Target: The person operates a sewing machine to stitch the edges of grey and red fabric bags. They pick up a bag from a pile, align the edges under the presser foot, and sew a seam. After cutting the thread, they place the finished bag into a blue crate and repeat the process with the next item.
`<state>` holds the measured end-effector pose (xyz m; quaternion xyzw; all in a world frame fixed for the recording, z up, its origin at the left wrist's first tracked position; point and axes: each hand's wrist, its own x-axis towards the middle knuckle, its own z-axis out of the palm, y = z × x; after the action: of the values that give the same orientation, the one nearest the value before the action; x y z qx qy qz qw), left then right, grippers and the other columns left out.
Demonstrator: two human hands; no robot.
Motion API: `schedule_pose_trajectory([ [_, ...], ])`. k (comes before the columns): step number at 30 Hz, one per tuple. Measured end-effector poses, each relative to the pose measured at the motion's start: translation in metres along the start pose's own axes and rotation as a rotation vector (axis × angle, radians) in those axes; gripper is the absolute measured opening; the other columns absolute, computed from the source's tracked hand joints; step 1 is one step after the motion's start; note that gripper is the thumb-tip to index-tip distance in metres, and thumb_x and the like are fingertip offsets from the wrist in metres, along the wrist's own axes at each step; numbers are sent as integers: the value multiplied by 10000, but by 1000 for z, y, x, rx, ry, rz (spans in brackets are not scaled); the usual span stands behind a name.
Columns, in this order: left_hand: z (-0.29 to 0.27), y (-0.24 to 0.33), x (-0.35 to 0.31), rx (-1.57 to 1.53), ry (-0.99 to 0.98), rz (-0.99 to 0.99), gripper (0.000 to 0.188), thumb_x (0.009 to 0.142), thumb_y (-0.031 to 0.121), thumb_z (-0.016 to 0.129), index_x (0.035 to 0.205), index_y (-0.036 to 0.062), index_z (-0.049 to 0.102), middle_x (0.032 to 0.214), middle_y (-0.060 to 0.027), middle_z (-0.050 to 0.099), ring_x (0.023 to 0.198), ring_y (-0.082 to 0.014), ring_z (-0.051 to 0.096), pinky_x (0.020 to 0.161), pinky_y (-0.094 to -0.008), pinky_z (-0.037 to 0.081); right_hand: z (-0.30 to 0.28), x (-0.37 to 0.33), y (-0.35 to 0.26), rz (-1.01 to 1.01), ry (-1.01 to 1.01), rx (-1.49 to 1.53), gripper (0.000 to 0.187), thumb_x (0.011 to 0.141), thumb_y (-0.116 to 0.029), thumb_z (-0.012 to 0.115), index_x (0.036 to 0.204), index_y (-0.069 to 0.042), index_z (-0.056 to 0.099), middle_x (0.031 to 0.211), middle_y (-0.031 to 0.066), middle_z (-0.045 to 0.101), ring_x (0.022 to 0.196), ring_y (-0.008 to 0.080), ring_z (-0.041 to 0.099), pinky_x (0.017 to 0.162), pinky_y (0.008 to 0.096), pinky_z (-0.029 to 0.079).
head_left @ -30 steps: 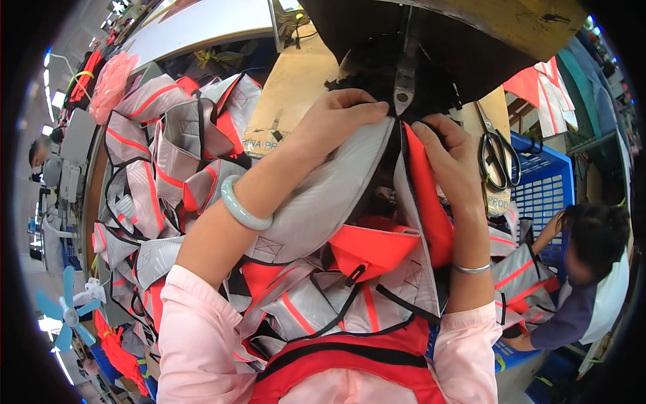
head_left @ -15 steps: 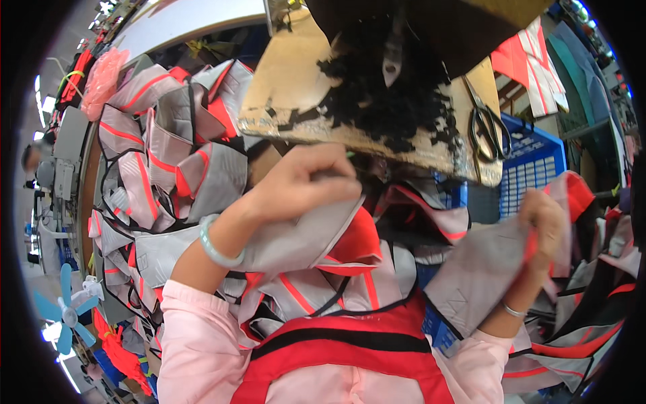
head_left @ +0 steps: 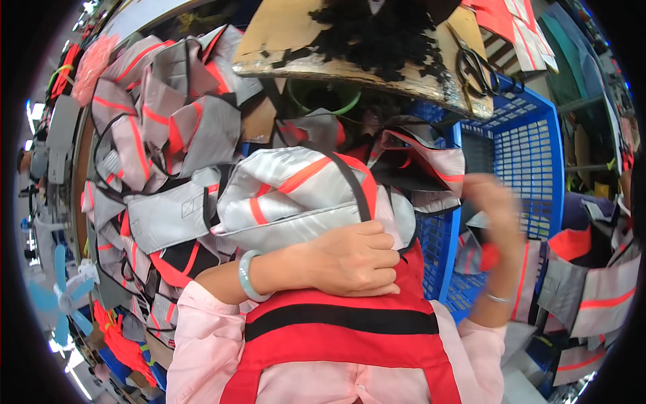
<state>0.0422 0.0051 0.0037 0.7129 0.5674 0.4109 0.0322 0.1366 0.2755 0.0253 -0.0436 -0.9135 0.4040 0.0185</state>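
My left hand (head_left: 356, 262) lies in front of my waist, its fingers curled at the lower edge of a silver-grey fabric piece (head_left: 289, 188) with orange stripes and black binding. The fingertips are hidden, but the hand appears closed on that edge. The piece bulges upward in a loose fold. My right hand (head_left: 496, 209) is over the near part of a blue plastic crate (head_left: 548, 161), smeared by motion, so its fingers cannot be read. Grey and orange fabric (head_left: 528, 283) lies below and beside it.
A heap of similar fabric pieces (head_left: 145, 128) fills the left side. Ahead stands a board (head_left: 269, 40) with black scraps (head_left: 377, 40) and black-handled scissors (head_left: 478, 71). A green-rimmed bucket (head_left: 346, 108) is under it. More pieces (head_left: 605, 296) lie at far right.
My left hand has come down and right, toward my waist. The grey piece that my right hand held up has left it; that hand has moved slightly left. The view has tilted downward.
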Motion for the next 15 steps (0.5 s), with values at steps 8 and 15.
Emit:
schedule_pose_trajectory([
  [8, 40, 15, -44, 132, 190, 178, 180, 746, 168, 620, 641, 107, 487, 703, -51, 506, 707, -233, 516, 651, -371, 431, 146, 43, -85, 92, -500, 741, 274, 846, -255, 666, 946, -5, 614, 805, 20, 595, 774, 113, 537, 676, 301, 449],
  [15, -36, 71, -171, 564, 757, -494, 109, 784, 148, 643, 871, 82, 642, 1004, -98, 630, 974, -288, 595, 803, -429, 471, 132, 9, -46, 153, -490, 431, 274, 876, -74, 576, 1121, 45, 612, 1029, 49, 637, 931, 133, 562, 826, 297, 450],
])
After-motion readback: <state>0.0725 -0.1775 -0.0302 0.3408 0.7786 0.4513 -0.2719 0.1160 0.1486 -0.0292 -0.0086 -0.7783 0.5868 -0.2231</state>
